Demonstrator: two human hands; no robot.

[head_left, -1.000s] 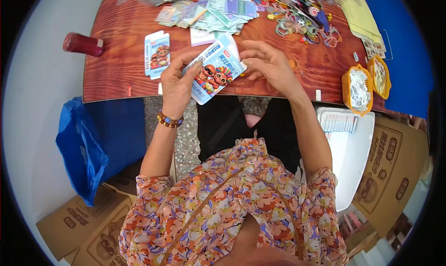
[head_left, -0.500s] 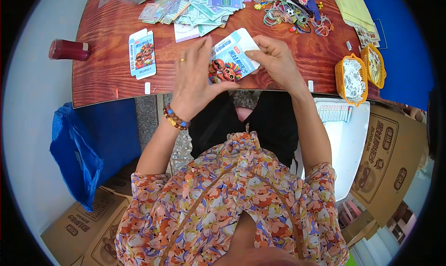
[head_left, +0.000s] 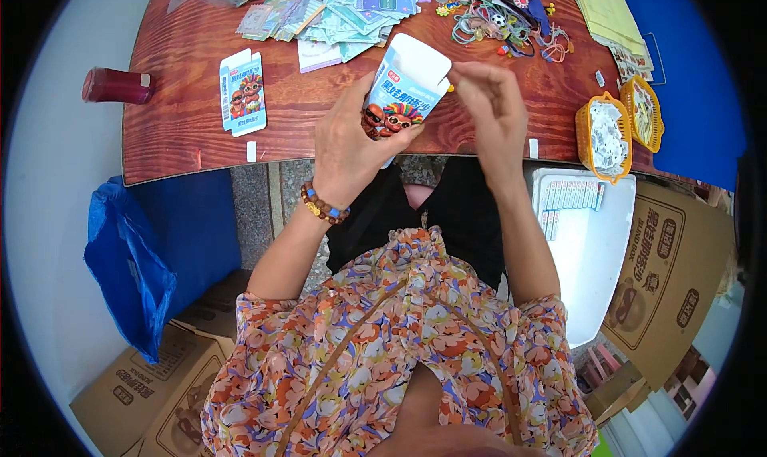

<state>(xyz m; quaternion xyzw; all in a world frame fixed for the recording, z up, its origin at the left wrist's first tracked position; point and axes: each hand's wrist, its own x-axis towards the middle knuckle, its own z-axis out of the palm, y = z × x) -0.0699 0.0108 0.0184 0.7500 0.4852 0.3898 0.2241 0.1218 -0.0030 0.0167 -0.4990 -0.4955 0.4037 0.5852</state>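
My left hand [head_left: 349, 129] grips a small blue and white carton [head_left: 399, 97] printed with cartoon figures, its thumb across the front. The carton is tilted over the table's near edge, with a white flap standing up at its far end. Beside the flap is my right hand [head_left: 494, 109], fingers bent and apart, with nothing seen in it. Whether its fingertips touch the flap's edge I cannot tell. On the table to the left lies a similar flat carton [head_left: 244, 93].
Loose cards [head_left: 351, 17] and tangled cords with charms [head_left: 503, 25] cover the far side of the wooden table [head_left: 184, 141]. Right of me stand yellow baskets [head_left: 583, 137] of small packets and a white tub [head_left: 587, 273] holding several small boxes. A red-capped jar [head_left: 120, 85] sits left.
The carton in my left hand has turned more upright, and its body and white flap have spread open. My right hand has released the carton's edge and moved slightly right.
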